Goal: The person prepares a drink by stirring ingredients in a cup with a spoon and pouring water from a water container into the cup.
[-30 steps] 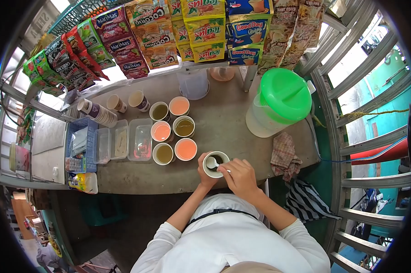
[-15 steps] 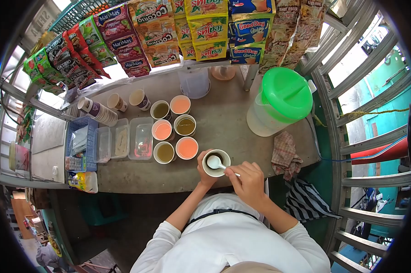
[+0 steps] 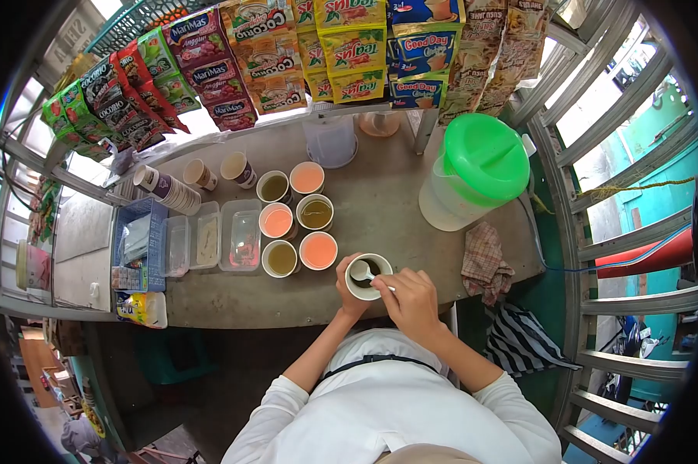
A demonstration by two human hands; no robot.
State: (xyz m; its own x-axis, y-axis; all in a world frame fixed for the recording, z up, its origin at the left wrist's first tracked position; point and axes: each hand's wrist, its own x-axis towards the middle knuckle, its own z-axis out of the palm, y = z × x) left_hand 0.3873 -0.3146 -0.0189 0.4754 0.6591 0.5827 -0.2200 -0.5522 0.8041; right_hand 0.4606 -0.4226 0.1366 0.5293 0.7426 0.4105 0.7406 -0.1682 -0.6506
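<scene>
My left hand [image 3: 349, 289] is wrapped around a white paper cup [image 3: 389, 266] at the table's front edge. Dark liquid shows inside the cup. Between the fingers of my right hand [image 3: 412, 306] is the handle of a white spoon [image 3: 362, 271], its bowl inside the cup near the left wall. To the upper left stand several filled cups in two columns, some with an orange drink [image 3: 319, 250], others with a greenish-brown drink [image 3: 280, 259].
A lidded green-and-clear pitcher [image 3: 484, 162] stands right, above a checked cloth [image 3: 486, 263]. Plastic containers [image 3: 240, 236], a blue basket [image 3: 138, 240] and stacked paper cups [image 3: 167, 189] are on the left. Drink sachets [image 3: 354, 50] hang along the back.
The spoon's bowl has shifted slightly left and up inside the cup. My right hand has moved a little left, closer to the cup; my left hand holds the cup in place.
</scene>
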